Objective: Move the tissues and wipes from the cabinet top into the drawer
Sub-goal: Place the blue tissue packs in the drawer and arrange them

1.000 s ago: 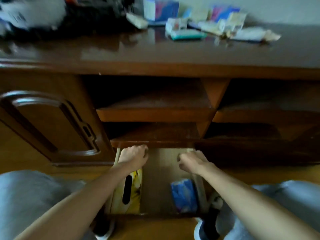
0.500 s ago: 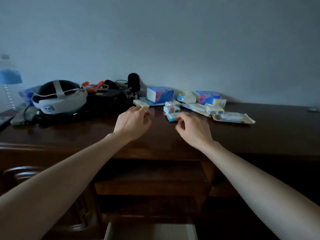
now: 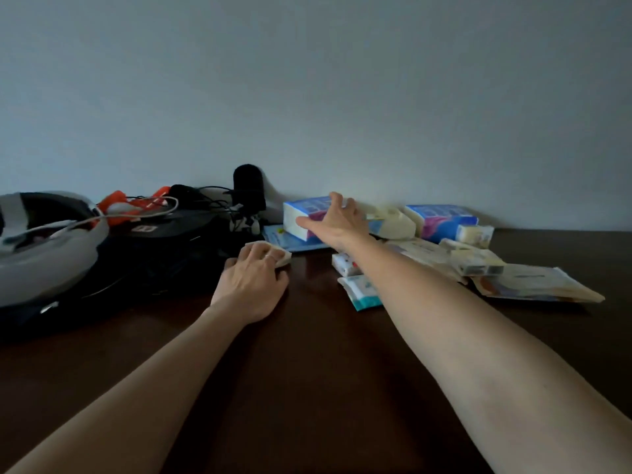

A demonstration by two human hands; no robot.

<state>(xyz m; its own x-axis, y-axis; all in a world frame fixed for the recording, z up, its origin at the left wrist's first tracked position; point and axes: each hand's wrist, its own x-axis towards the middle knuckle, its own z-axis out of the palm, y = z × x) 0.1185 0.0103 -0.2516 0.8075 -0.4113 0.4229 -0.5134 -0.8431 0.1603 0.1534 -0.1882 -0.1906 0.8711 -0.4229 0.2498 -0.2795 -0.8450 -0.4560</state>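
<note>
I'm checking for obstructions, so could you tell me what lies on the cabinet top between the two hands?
In the head view, only bare dark cabinet top separates the left hand from the right forearm; the right hand reaches past it to the blue tissue pack.

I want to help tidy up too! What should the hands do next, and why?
Probably close the right hand around the blue tissue pack by the wall and lift it. That hand is spread open right over the pack, not gripping yet. The left hand already covers a small white packet, so both could then go to the drawer.
</note>
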